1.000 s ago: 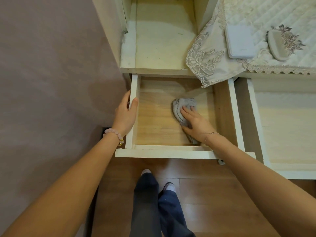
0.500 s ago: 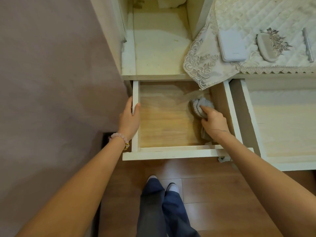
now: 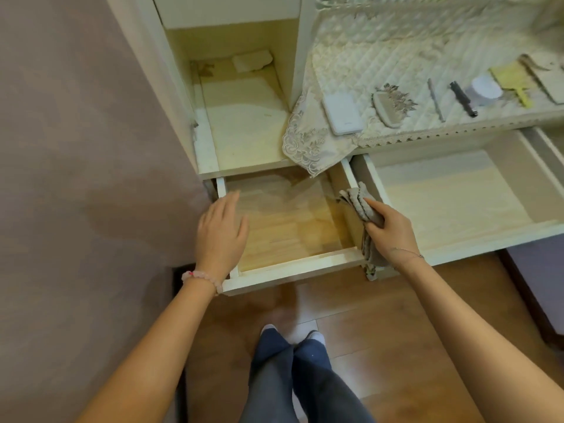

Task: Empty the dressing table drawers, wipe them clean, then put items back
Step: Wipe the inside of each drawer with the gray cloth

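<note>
Legs: dark blue trousers [image 3: 293, 377] on the wooden floor [image 3: 396, 315], toes pointing at the drawers.
Left hand: the left hand [image 3: 221, 233] is palm down over the left side wall of the left drawer [image 3: 290, 271]. Its grip is loose, with the fingers straight, close together and holding nothing. It is a bit blurred, so I can't tell whether it touches the wood. A pink bead bracelet [image 3: 201, 277] sits on the wrist.
Right hand: the right hand [image 3: 393, 230] has its grip closed around a grey cloth [image 3: 361, 206], fingers curled over the bunched part.
Cloth: it lies against the right side wall of the left drawer, and its tail hangs down past the drawer front.
Left drawer: pulled out, its wooden bottom showing.
Right drawer: the right drawer [image 3: 488, 239] is also pulled out, just beside the first, with a pale bottom.
Tabletop: the tabletop [image 3: 427, 142] carries a quilted cover [image 3: 381, 56], and one lace corner of it droops over the back of the left drawer.
On the cover: from left to right, a flat white box [image 3: 343, 114], an oval embroidered piece [image 3: 389, 109], a thin stick [image 3: 435, 100], a black pen [image 3: 463, 99], a round white jar [image 3: 485, 87] and something yellow [image 3: 512, 80].
Open shelf: the open shelf [image 3: 244, 123] above the left drawer has a folded white thing [image 3: 252, 61] at its back.
Wall: a plain mauve wall [image 3: 76, 148] on the left.
</note>
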`<state>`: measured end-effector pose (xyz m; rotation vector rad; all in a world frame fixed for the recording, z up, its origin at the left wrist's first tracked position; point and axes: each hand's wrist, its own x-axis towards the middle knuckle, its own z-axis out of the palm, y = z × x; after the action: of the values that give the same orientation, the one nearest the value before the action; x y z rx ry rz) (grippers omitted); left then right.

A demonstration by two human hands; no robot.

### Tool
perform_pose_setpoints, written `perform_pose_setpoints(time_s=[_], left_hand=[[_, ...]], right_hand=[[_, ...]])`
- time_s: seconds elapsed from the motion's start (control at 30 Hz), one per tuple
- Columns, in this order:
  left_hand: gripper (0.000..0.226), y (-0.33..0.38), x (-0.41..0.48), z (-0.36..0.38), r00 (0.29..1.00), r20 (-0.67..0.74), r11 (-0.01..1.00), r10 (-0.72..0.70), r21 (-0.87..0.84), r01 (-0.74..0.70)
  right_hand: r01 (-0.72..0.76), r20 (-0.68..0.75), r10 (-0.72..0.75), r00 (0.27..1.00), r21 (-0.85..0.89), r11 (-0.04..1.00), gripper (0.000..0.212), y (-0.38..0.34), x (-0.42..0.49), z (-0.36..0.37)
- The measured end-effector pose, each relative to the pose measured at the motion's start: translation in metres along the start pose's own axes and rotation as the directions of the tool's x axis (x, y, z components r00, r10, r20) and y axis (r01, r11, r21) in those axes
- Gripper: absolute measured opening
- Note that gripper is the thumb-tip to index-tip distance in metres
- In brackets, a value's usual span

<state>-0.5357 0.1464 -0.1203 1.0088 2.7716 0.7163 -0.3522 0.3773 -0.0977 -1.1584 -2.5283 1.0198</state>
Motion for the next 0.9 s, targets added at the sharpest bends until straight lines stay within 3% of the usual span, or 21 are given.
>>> perform_pose_setpoints(time_s=[0.13, 0.37, 0.7, 0.9], left_hand=[[0.052, 0.026, -0.013, -0.009, 0.969, 0.051, 0.95, 0.241, 0.192, -0.247], [0.054, 0.066, -0.019, -0.003, 0.937, 0.122, 0.906, 0.327, 0.24, -0.347], [0.056, 0.132, -0.007, 0.055, 0.965, 0.143, 0.939, 0.22, 0.237, -0.249], [0.058, 0.214, 0.008, 0.127, 0.986, 0.132, 0.992, 0.101, 0.06, -0.11]], right_hand=[[-0.048, -0.047, 0.053, 0.998, 0.086, 0.995, 0.049, 0.007, -0.014, -0.014], [-0.052, -0.093, 0.063, 0.994, 0.118, 0.992, 0.049, 0.021, -0.017, -0.04], [-0.054, -0.03, 0.057, 0.998, 0.104, 0.993, 0.051, 0.092, 0.033, -0.075], [0.013, 0.108, -0.022, 0.994, 0.081, 0.997, 0.051, 0.157, 0.083, -0.105]])
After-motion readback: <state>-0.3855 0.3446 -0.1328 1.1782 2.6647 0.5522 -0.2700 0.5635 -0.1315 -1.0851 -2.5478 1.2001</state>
